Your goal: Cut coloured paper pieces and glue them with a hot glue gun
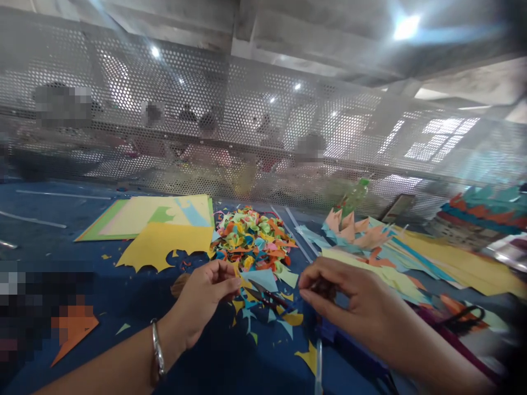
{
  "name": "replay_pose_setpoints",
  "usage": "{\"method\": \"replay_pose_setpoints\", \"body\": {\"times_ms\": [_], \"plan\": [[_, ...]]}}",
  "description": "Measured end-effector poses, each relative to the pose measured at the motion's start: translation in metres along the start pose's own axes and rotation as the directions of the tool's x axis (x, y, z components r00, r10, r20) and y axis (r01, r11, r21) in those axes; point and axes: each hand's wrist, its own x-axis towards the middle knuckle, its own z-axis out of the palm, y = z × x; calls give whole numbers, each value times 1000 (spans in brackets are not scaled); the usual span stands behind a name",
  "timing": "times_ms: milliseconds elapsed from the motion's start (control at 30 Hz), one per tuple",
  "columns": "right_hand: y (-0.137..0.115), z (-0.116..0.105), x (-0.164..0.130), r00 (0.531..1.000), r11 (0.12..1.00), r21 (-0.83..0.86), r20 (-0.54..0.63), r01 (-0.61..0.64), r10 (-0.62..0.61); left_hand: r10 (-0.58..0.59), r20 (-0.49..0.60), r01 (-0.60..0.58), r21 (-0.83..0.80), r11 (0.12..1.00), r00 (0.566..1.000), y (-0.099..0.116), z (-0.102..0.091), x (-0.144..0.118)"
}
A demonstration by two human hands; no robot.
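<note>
My left hand (212, 288), with a silver bangle on its wrist, is closed in a pinch, and a small yellow paper piece (236, 270) shows at its fingertips. My right hand (340, 291) is also pinched, its fingers curled; what they hold, if anything, is hidden. Between the hands lie dark scissors (269, 298), partly over a light blue paper scrap (265, 280). Just beyond is a heap of small colourful paper cuttings (253, 236). Below my right hand rests a blue glue gun (349, 345) with a clear glue stick (319, 365) near it.
Yellow paper (168, 244) with a scalloped cut edge overlaps stacked sheets (111, 222) at the left. An orange paper piece (78, 329) lies nearer. To the right are peach pointed paper shapes (354, 227), a green bottle (357, 196) and yellow sheets (457, 258). A perforated screen (255, 131) stands behind.
</note>
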Motion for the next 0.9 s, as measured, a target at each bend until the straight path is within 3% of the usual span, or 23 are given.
{"method": "replay_pose_setpoints", "body": {"times_ms": [200, 333, 433, 667, 900], "plan": [[6, 18, 8, 997, 996, 89, -76, 2, 4, 12, 8, -12, -19, 1000, 1000, -1, 1, 0], [13, 24, 8, 956, 958, 276, -251, -79, 151, 6, -17, -6, 3, 1000, 1000, 1, 2, -1], [17, 29, 8, 913, 867, 493, -315, -76, 259, 7, -27, -6, 4, 1000, 1000, 1, 3, -1], [23, 46, 15, 901, 643, 765, -268, -15, 340, -41, 22, 43, -105, 994, 999, -6, 3, -1], [20, 59, 21, 886, 581, 813, -238, -42, 397, -62, 97, 77, -154, 985, 993, -7, 8, -10]]}}
